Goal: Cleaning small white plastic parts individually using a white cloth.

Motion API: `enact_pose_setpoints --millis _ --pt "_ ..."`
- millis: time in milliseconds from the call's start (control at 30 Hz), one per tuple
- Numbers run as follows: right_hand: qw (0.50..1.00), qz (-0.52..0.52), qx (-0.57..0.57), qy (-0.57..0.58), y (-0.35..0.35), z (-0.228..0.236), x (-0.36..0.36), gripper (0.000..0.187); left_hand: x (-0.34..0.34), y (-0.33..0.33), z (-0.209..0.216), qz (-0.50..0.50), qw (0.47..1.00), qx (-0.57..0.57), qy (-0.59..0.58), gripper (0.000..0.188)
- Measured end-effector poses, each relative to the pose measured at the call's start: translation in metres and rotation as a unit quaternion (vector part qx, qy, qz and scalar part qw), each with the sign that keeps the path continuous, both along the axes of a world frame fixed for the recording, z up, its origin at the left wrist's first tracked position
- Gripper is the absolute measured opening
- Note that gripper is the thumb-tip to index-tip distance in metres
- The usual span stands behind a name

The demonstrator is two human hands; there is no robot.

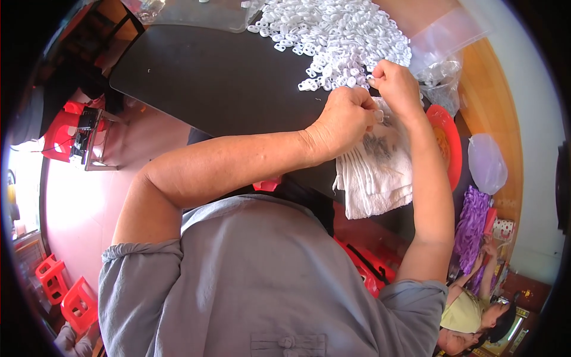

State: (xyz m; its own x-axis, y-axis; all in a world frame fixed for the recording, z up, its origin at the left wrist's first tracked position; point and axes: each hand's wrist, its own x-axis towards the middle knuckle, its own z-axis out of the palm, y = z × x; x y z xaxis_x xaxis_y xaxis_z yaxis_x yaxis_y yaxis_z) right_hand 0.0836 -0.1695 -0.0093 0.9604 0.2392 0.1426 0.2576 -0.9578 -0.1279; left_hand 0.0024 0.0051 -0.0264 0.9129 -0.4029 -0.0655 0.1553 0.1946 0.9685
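My left hand (345, 122) is closed in a pinch over the folded white towel (372, 199), with a small whitish translucent piece (379, 116) showing at its fingertips. Just beyond it, my right hand (397, 89) has thumb and finger pressed together at the near edge of the heap. What lies between those fingers is too small to make out. The heap (339, 35) is made of many small white plastic pieces with holes, spread on the dark tabletop (220, 77). Thin dark bits (376, 146) lie on the towel below my hands.
Right of my right forearm lies a red dish (455, 149) with orange contents. Clear plastic bags (443, 77) sit beside the heap, with purple straps (473, 214) farther right. Another person (476, 309) is at the lower right. Red stools (80, 303) stand on the floor at left.
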Motion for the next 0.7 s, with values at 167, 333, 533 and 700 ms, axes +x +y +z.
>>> enact_pose_setpoints --millis 167,333,533,700 --pt "0.996 0.033 -0.013 -0.079 -0.003 -0.008 -0.003 0.016 0.003 -0.003 -0.001 -0.004 1.000 -0.013 0.010 0.014" --pt "0.981 -0.019 0.178 -0.074 -0.007 0.019 -0.047 0.013 0.002 0.001 0.000 -0.014 0.999 -0.020 0.021 0.014" --pt "0.840 -0.097 0.530 0.067 0.000 0.022 -0.115 0.014 -0.003 0.001 0.008 0.019 0.997 -0.021 -0.072 0.015" --pt "0.803 -0.096 0.582 0.081 -0.001 0.020 -0.128 0.015 -0.006 -0.003 0.007 0.008 0.994 0.023 -0.107 0.015"
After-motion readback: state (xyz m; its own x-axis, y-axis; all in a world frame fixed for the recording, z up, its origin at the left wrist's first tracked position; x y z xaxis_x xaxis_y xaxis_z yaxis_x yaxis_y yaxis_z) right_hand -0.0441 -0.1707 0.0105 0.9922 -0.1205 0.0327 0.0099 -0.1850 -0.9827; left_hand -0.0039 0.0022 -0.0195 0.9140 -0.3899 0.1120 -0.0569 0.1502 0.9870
